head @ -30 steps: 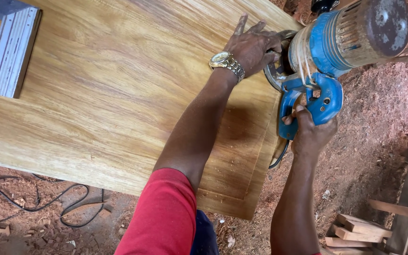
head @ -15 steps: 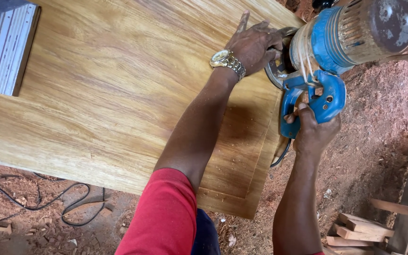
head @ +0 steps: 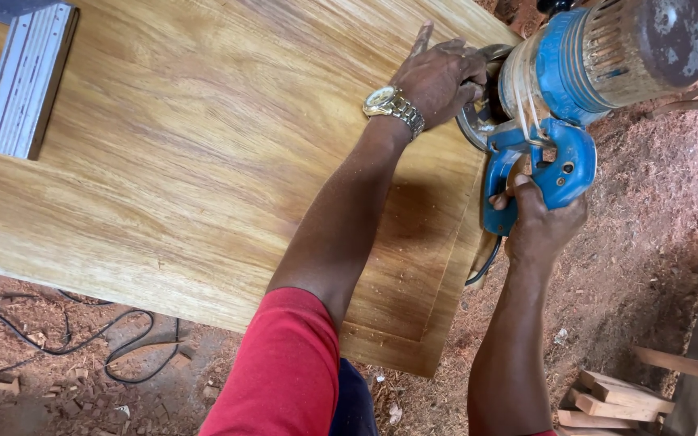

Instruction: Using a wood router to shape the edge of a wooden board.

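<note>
A large yellow-brown wooden panel (head: pixel 179 161) fills most of the view, with a stepped profile cut along its right edge. A blue and silver electric router (head: pixel 599 64) sits on that edge at the upper right. My right hand (head: pixel 539 226) is closed around the router's blue handle. My left hand (head: pixel 442 77), with a metal wristwatch on the wrist, presses on the panel and against the router's round base, one finger pointing along the wood.
A grey ridged metal block (head: pixel 22 81) lies on the panel at the upper left. A black cable (head: pixel 82 343) snakes over the sawdust-covered ground below. Loose wooden offcuts (head: pixel 607 400) and planks lie at the lower right.
The router and both hands have barely shifted along the panel's right edge; the grip on the tool is unchanged.
</note>
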